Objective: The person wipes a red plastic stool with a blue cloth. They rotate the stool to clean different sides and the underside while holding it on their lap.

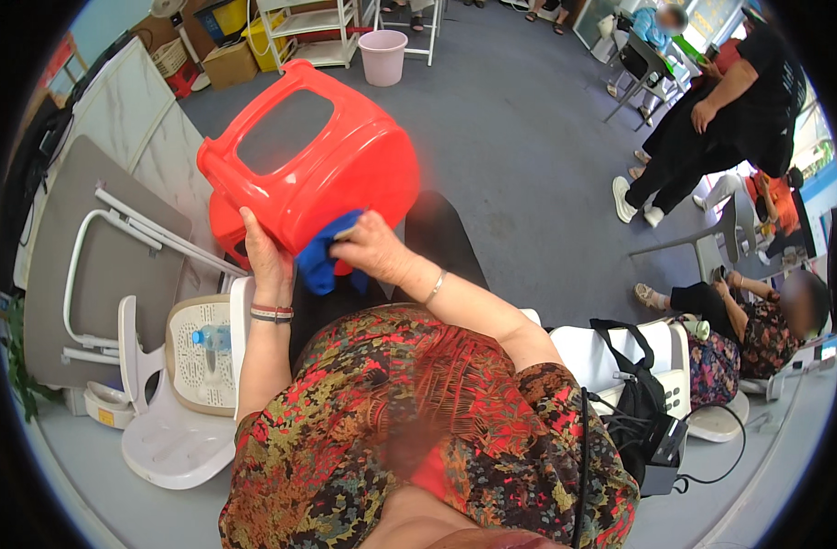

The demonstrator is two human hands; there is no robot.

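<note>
A red plastic stool (pixel 363 158) lies tilted on its side over my lap, its frame opening turned up and to the left. My left hand (pixel 266 257) grips its near lower edge, with the thumb upright against the plastic. My right hand (pixel 373 248) holds a bunched blue cloth (pixel 317 264) against the near side of the stool. Part of the cloth hangs below the fingers. The left fingers are mostly hidden behind the stool.
A white chair (pixel 178 439) with a plastic bottle (pixel 216 337) stands at left, by a folded grey table (pixel 126 274). A black bag (pixel 638 391) rests on a white chair at right. A pink bucket (pixel 382 58) stands ahead; several people are at the right.
</note>
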